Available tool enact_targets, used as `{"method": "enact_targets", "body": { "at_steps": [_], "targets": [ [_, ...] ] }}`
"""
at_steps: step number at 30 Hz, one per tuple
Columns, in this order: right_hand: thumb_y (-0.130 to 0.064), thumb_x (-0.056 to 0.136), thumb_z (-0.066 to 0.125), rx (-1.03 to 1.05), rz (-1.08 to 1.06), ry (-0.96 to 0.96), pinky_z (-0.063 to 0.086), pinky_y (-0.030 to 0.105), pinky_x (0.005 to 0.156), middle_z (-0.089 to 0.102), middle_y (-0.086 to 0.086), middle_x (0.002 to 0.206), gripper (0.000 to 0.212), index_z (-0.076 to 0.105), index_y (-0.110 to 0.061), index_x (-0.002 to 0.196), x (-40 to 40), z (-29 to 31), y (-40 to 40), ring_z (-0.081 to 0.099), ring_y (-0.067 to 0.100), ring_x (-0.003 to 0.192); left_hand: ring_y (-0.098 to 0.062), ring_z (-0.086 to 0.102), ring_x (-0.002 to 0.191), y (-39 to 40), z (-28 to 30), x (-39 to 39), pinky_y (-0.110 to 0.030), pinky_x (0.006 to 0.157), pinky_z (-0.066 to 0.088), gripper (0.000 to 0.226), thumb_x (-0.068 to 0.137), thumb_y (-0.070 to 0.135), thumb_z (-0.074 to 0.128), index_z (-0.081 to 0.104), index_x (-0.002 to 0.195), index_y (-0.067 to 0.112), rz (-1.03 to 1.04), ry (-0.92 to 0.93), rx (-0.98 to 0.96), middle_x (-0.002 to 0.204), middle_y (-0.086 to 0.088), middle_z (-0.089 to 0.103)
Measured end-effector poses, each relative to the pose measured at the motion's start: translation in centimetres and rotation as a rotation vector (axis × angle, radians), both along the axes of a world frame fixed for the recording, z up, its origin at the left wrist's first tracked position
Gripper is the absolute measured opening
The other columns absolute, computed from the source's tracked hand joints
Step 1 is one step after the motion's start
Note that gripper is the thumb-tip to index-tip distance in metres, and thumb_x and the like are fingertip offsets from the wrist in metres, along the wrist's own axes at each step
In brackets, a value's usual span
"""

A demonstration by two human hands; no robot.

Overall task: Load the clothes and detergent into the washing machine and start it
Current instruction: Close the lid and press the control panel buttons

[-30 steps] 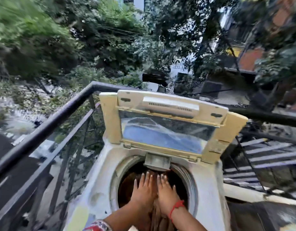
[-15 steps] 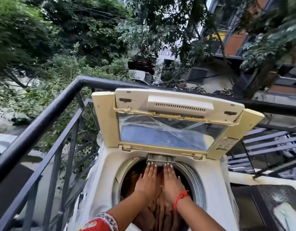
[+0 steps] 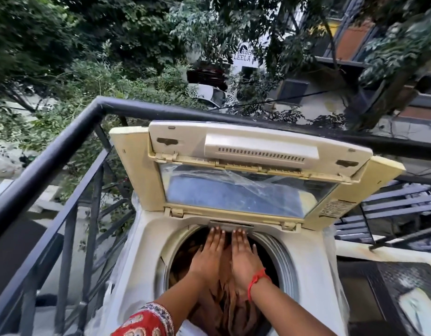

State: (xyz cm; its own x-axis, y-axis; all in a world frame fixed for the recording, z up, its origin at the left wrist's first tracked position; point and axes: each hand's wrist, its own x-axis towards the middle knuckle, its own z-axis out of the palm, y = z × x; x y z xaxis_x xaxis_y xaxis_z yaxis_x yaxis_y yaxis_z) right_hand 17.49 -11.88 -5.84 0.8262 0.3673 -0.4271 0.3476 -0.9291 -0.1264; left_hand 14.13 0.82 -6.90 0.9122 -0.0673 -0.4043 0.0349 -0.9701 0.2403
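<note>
Clothes (image 3: 224,304) fill the drum at lower centre; left hand (image 3: 208,257) and right hand (image 3: 243,257) press them flat-fingered, fingertips near the rim under the raised lid (image 3: 246,175).

Under the flat palms lies soft, matt brown cloth (image 3: 224,301), creased in folds. Around it the drum rim (image 3: 280,260) is ribbed, dull-shining metal. Beyond the fingertips, the lid (image 3: 234,170) is yellowed, smooth plastic (its window glossy, with crinkled clear film). The railing (image 3: 64,146) is smooth black-painted metal.
</note>
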Motion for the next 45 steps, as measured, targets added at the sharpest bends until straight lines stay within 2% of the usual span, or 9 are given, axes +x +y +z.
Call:
{"method": "enact_targets", "body": {
  "at_steps": [12,15,18,24,26,29,34,39,45],
  "targets": [
    [-0.031,0.089,0.052,0.026,0.051,0.206,0.014,0.054,0.116,-0.013,0.007,0.161,0.089,-0.007,-0.007,0.151,1.7,3.3,-0.1,-0.011,0.021,0.148,-0.018,-0.023,0.146,0.2,0.7,1.0,-0.037,0.119,0.024,0.083,0.092,0.018,0.046,-0.011,0.152,0.012,0.008,0.037,-0.039,0.161,-0.002,-0.018],
    [-0.034,0.087,0.059,0.045,0.137,0.225,0.03,0.049,0.113,0.019,0.008,0.159,0.078,0.019,-0.015,0.151,2.6,6.9,-0.1,0.017,0.027,0.147,-0.017,-0.022,0.145,-0.2,3.0,0.8,-0.042,0.118,0.025,0.08,0.094,0.03,0.045,-0.005,0.153,0.012,0.046,0.066,-0.078,0.162,-0.002,-0.013],
    [-0.036,0.091,0.056,0.262,0.243,0.114,0.045,0.037,0.101,0.056,0.004,0.136,0.048,0.048,-0.026,0.137,2.5,13.5,0.1,0.051,0.026,0.126,-0.024,0.031,0.143,-0.3,8.0,0.4,-0.041,0.107,0.04,0.064,0.086,0.038,0.048,0.035,0.146,0.019,0.164,0.025,-0.258,0.152,-0.007,0.036],
    [-0.014,0.091,0.058,0.91,0.271,-0.798,0.047,0.03,0.096,0.069,0.006,0.11,0.023,0.068,-0.01,0.111,2.2,27.2,-1.4,0.063,0.022,0.104,-0.021,0.066,0.072,0.0,21.4,-0.7,-0.031,0.059,0.048,0.025,0.09,0.043,0.052,0.066,0.085,0.023,0.203,-0.78,-0.34,0.076,0.002,0.07],
    [-0.007,0.092,0.056,0.844,0.193,-0.987,0.032,0.029,0.108,0.062,0.01,0.123,0.027,0.064,-0.01,0.117,3.7,29.9,-2.0,0.054,0.026,0.117,-0.022,0.059,0.069,-0.1,25.7,-0.5,-0.033,0.066,0.045,0.023,0.094,0.03,0.054,0.064,0.077,0.017,0.185,-1.161,-0.376,0.071,0.0,0.065],
    [-0.02,0.099,0.045,0.634,0.015,-0.789,0.014,0.043,0.118,0.048,0.009,0.144,0.039,0.049,-0.018,0.137,6.6,30.8,-2.6,0.036,0.028,0.138,-0.019,0.051,0.094,-0.2,31.2,1.0,-0.032,0.091,0.039,0.015,0.092,0.01,0.054,0.066,0.1,0.007,0.143,-1.419,-0.369,0.096,-0.007,0.068],
    [-0.021,0.098,0.047,0.519,0.089,-0.705,0.041,0.044,0.103,0.063,0.014,0.126,0.033,0.059,-0.011,0.128,7.1,30.2,-3.8,0.054,0.031,0.121,-0.029,0.034,0.138,0.5,32.2,5.0,-0.051,0.117,0.02,0.044,0.1,0.026,0.038,0.042,0.14,0.009,0.097,-0.955,-0.085,0.146,-0.01,0.045],
    [-0.026,0.093,0.058,0.56,0.084,-0.678,0.046,0.026,0.078,0.073,0.007,0.104,0.027,0.069,-0.018,0.116,5.0,31.9,-5.1,0.065,0.023,0.095,-0.031,0.051,0.114,0.5,29.8,3.4,-0.057,0.114,0.022,0.03,0.1,0.024,0.042,0.057,0.123,0.014,0.054,-0.937,-0.039,0.119,-0.007,0.061],
    [-0.033,0.091,0.06,0.485,0.163,-0.607,0.053,0.038,0.081,0.074,0.008,0.101,0.026,0.07,-0.021,0.113,0.1,31.5,-7.0,0.068,0.025,0.094,-0.032,0.058,0.097,0.8,30.2,-0.9,-0.04,0.082,0.042,0.031,0.097,0.04,0.048,0.061,0.109,0.016,0.007,-0.828,0.031,0.103,-0.008,0.068]
  ]
}}
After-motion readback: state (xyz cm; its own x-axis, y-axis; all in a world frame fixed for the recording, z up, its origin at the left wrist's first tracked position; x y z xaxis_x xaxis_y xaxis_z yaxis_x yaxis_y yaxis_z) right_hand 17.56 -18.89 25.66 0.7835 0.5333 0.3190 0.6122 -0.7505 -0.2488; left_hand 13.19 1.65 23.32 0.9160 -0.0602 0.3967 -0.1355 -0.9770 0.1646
